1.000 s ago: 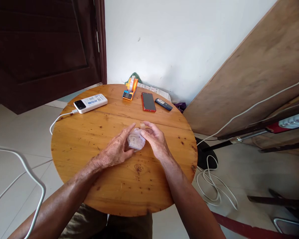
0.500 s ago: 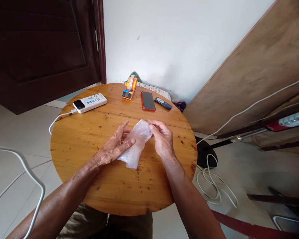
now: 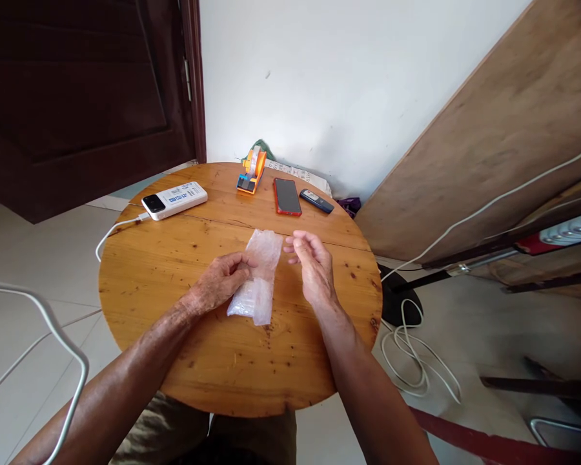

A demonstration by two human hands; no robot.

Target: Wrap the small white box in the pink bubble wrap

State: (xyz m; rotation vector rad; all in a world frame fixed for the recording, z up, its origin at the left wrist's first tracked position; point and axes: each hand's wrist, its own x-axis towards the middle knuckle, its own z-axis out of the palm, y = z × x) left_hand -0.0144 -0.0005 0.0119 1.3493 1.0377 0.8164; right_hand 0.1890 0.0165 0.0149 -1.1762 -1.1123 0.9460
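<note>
A folded piece of bubble wrap (image 3: 263,284) lies lengthwise in the middle of the round wooden table, clear and slightly pinkish. On its left edge my left hand (image 3: 217,281) is closed, thumb on top and fingers lying over the film. Just right of the wrap's upper end hovers my right hand (image 3: 314,265), its fingers loosely bent and apart, with nothing in them. Whether anything is wrapped inside the film cannot be made out.
Along the table's (image 3: 174,361) far side are a white power bank (image 3: 177,200) with a cable, an orange tape dispenser (image 3: 252,169), a red-edged phone (image 3: 287,196) and a dark blue handheld device (image 3: 317,201). A white cable (image 3: 53,329) hangs at the left, near my forearm.
My right hand has let go of the wrap's upper right corner. The wrap has straightened and shifted slightly left. My left hand's spread fingers have closed on its edge.
</note>
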